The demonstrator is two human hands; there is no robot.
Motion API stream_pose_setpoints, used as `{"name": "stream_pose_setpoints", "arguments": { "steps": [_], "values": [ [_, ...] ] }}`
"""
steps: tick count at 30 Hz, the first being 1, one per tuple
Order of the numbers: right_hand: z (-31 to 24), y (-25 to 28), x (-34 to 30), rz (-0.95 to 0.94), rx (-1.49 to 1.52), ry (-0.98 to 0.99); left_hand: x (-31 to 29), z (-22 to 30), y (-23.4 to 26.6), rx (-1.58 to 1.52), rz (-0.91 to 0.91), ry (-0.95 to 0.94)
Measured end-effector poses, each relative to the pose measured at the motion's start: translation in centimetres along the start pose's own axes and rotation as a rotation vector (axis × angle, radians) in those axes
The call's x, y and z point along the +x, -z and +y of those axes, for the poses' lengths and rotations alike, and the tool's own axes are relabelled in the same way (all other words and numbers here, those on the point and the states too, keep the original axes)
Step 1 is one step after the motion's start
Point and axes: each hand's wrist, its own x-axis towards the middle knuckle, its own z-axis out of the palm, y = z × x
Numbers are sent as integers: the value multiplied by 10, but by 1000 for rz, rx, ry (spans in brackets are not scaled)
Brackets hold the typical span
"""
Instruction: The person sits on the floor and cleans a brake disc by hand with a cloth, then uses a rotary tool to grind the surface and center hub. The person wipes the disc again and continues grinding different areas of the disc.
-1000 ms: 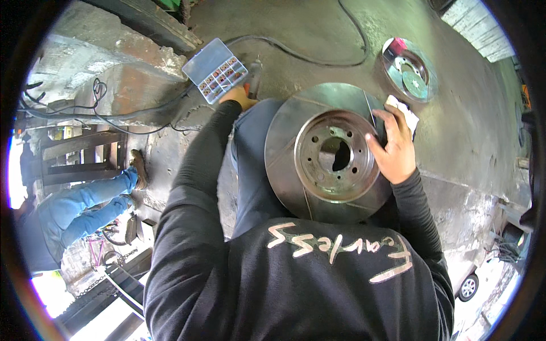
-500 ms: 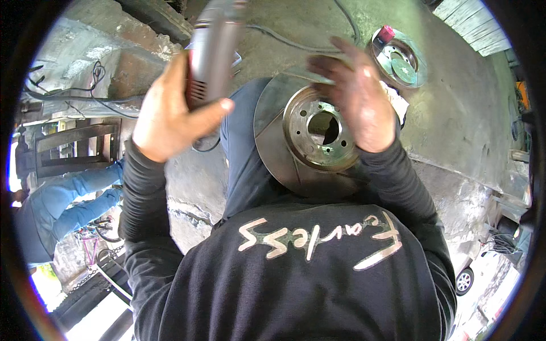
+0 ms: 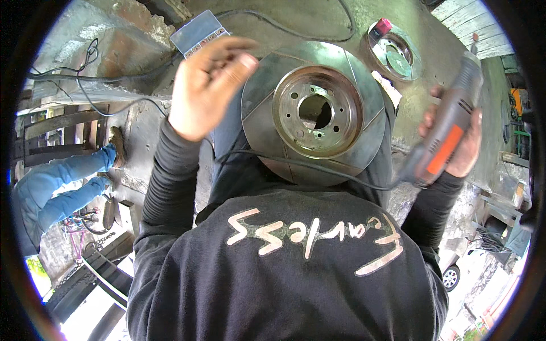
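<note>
A large steel brake disc (image 3: 369,133) lies across my lap, its raised hub with the centre hole and bolt holes facing up. On the right, my right hand (image 3: 470,142) is wrapped around a grey rotary power tool (image 3: 449,133) with an orange panel. The tool's slim end points up and away, apart from the disc. Its black cord (image 3: 318,168) runs from its near end across the near part of the disc to the left. My left hand (image 3: 199,96) hangs in the air left of the disc, fingers loosely bent and thumb out, with nothing in it.
A clear-lidded compartment case (image 3: 199,35) lies beyond my left hand. Far right, a second brake disc (image 3: 414,45) on the floor carries a small red-and-black box (image 3: 380,30) and a green round disc (image 3: 399,63). Black cable (image 3: 284,21) crosses the floor. Another person's jeans (image 3: 68,170) show at left.
The power tool has passed from my left hand to my right and now is on the right side. My left hand is emptied; the cord now lies across the disc.
</note>
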Motion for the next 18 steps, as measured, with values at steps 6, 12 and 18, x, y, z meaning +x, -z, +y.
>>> {"name": "stream_pose_setpoints", "arguments": {
  "steps": [6,12,18],
  "values": [
    [-1,15,-19,-85,-779,68,4,-65,3,355,52,-60],
    [40,-13,-20,-453,-1054,117,1,-80,-32,594,124,-174],
    [44,-21,-9,-447,-1106,191,1,-98,-38,475,156,-147]
  ]
}}
